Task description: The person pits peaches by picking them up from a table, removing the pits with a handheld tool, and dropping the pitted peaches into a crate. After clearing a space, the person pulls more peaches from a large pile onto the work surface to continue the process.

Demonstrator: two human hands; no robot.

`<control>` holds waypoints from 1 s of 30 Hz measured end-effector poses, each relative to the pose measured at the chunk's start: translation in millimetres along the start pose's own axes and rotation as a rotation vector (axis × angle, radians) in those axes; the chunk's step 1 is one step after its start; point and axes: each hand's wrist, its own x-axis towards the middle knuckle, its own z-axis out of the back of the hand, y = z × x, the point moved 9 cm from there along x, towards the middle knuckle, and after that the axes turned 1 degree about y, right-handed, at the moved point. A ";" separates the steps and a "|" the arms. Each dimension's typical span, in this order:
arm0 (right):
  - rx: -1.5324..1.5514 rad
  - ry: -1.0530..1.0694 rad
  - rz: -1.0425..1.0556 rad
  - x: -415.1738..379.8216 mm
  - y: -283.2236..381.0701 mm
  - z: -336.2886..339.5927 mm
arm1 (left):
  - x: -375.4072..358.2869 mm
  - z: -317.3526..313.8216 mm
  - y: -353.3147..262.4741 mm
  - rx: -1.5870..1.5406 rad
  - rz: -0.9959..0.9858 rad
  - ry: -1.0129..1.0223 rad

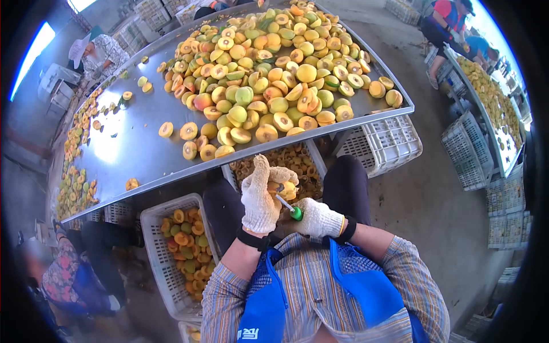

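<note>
My left hand [260, 200], in a white knit glove, is closed around a yellow peach half [287, 190] with its thumb pointing up. A dark spot shows at the centre of the fruit. In the gloved right hand [318, 218] is a green-handled pitting tool [296, 213], its thin metal shaft reaching up to the peach. Below both hands stands a white crate [318, 159] holding cut peach pieces and scraps. Just beyond, a metal table [148, 166] carries a large heap of halved yellow peaches [269, 86].
A white crate [150, 240] of hollowed peach halves stands by my left leg. Another white crate [394, 143] sits under the table's right corner. Co-workers are at the table's left side [103, 54] and lower left. A second peach-covered table [486, 91] stands at right with people beside it.
</note>
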 end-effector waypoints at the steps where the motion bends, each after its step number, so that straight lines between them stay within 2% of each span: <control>1: -0.120 -0.030 -0.005 -1.1 1.7 5.5 | -1.0 4.3 -0.6 0.130 0.000 -0.047; 2: -0.281 -0.117 -0.115 4.6 -14.5 10.1 | -2.1 7.3 -1.7 0.259 0.002 -0.091; 3: -0.327 -0.161 -0.035 5.8 -8.9 21.0 | -3.3 4.4 -0.9 0.257 0.001 -0.090; 5: -0.320 -0.138 -0.042 6.3 -10.6 20.9 | -6.6 3.2 -1.9 0.312 -0.017 -0.136; 7: -0.028 0.053 -0.015 -1.7 -7.4 2.9 | -1.7 11.1 8.0 0.239 0.050 -0.117; 8: 0.225 0.144 0.117 1.7 -8.2 -17.1 | 0.4 10.2 14.6 0.066 0.066 -0.060; 9: 0.226 0.144 0.115 2.1 -23.7 -22.5 | 1.2 7.7 20.0 -0.106 0.084 -0.004; 11: 0.271 0.161 0.049 2.8 -22.3 -21.1 | 3.2 9.7 21.9 -0.112 0.092 -0.035; 12: -0.055 0.151 -0.017 -1.3 -19.6 -9.5 | 2.5 11.9 18.0 0.099 0.100 -0.056; 13: -0.181 0.082 -0.195 -3.4 -18.5 6.5 | 2.7 10.7 13.1 0.309 0.103 -0.074; 14: -0.244 0.061 -0.184 -3.0 -19.8 11.1 | -0.3 3.1 6.8 0.564 0.089 -0.102; 15: -0.308 0.040 -0.170 -1.3 -23.3 14.6 | 1.1 3.9 4.0 0.562 0.086 -0.101; 17: -0.202 0.216 -0.106 -0.7 -39.2 -17.6 | -1.4 -4.2 17.5 0.523 0.262 0.106; 18: 0.245 0.199 0.010 -4.1 -40.6 -35.8 | -3.9 -12.9 24.2 0.274 0.278 0.220; 19: 0.480 0.197 0.127 -7.5 -21.7 -38.9 | -4.5 -21.0 26.6 0.046 0.190 0.405; 21: 0.466 0.285 0.136 -9.1 -11.8 -40.2 | -6.5 -35.7 28.4 -0.315 0.105 0.530; 23: 0.417 0.389 -0.179 -9.2 -10.3 -33.1 | 5.9 -5.3 36.5 -0.404 0.228 0.104; 24: 0.451 0.352 -0.171 -8.3 0.7 -24.5 | 7.7 16.2 26.4 -0.229 0.150 -0.186; 25: 0.481 0.248 0.122 -1.6 11.1 -14.6 | 20.4 47.2 23.3 -0.335 0.021 -0.306; 27: 0.331 0.094 -0.220 7.0 -39.7 -8.7 | 8.8 78.3 -14.2 -0.215 -0.011 -0.309; 28: 0.104 0.082 -0.359 8.9 -39.0 7.1 | 2.5 109.1 -35.0 -0.088 -0.089 -0.361; 29: -0.130 0.044 -0.371 13.7 -40.3 18.3 | -4.6 138.8 -56.6 0.041 -0.162 -0.408; 30: -0.123 0.055 -0.375 15.4 -39.9 20.6 | -18.1 162.7 -81.2 0.359 -0.170 -0.524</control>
